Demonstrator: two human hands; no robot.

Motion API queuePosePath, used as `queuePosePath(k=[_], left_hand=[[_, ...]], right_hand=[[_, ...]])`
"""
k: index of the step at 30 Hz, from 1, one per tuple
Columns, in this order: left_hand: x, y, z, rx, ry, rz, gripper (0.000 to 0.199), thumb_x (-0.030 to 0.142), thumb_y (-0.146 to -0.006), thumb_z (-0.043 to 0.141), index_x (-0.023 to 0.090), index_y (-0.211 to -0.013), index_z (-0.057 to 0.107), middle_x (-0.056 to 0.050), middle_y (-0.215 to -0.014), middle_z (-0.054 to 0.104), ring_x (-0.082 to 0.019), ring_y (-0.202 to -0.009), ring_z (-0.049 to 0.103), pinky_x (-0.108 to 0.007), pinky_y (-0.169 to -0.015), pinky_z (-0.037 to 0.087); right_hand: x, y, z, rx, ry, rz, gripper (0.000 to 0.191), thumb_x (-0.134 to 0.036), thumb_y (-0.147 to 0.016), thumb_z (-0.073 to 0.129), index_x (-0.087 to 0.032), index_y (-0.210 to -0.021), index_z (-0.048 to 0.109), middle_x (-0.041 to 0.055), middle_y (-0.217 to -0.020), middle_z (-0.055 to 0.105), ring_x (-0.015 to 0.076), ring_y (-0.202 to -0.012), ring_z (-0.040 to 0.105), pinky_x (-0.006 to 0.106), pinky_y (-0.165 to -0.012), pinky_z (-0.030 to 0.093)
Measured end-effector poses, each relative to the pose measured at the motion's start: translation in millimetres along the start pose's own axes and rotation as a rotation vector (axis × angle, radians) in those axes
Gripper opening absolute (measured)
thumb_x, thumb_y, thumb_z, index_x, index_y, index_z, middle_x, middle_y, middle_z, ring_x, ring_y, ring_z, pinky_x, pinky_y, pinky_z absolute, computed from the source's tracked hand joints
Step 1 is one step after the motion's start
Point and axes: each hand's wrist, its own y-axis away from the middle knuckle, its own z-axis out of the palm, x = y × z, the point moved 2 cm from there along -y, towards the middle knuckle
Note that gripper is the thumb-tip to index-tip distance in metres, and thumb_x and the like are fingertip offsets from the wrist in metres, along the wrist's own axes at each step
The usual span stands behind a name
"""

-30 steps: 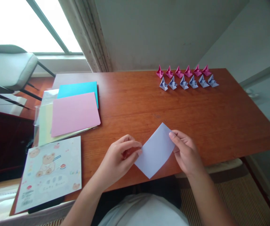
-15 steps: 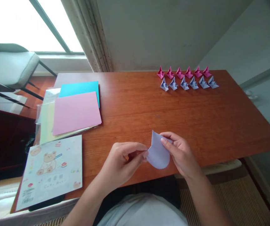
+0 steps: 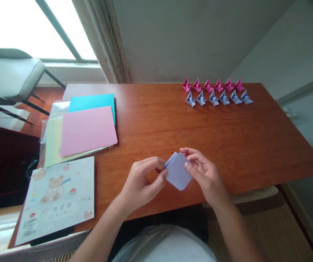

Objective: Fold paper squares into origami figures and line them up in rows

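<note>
A small sheet of lavender paper, bent over on itself with a rounded lower fold, is held above the near side of the table. My left hand pinches its left corner between thumb and fingertips. At the right edge, my right hand has its thumb on the front and its fingers behind. The two layers are slightly offset at the upper left. Far off at the back right stand a row of pink folded paper figures and, before it, a row of lavender ones.
On the left of the wooden table lie pink paper, blue paper and pale yellow sheets. Nearer is a pad with a bear print. A chair stands beyond by the window.
The lavender paper has turned and gone from an open curl to a flatter, squarer fold with its edges closer together. My hands have shifted slightly upward around it.
</note>
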Motion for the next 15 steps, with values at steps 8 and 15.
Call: queuePosePath(k=[8, 15], left_hand=[[-13.3, -4.2, 7.4, 0.178, 0.137, -0.113, 0.016, 0.024, -0.095, 0.06, 0.02, -0.11, 0.062, -0.006, -0.1, 0.07, -0.017, -0.087, 0.067, -0.027, -0.079, 0.053], [-13.1, -3.3, 18.1, 0.224, 0.15, -0.204, 0.018, 0.033, -0.096, 0.061, 0.017, -0.092, 0.068, -0.006, -0.088, 0.072, -0.017, -0.081, 0.068, -0.026, -0.075, 0.055]], right_hand=[[7.5, 0.8, 11.4, 0.152, -0.051, 0.032, 0.021, -0.034, -0.085, 0.077, -0.026, -0.103, 0.067, 0.0016, -0.095, 0.072, 0.0167, -0.085, 0.068, 0.027, -0.074, 0.055], [-4.1, 5.9, 10.7, 0.378, 0.629, -0.493, 0.016, -0.017, -0.09, 0.067, -0.028, -0.101, 0.07, 0.0044, -0.095, 0.071, 0.0206, -0.088, 0.067, 0.035, -0.078, 0.054]])
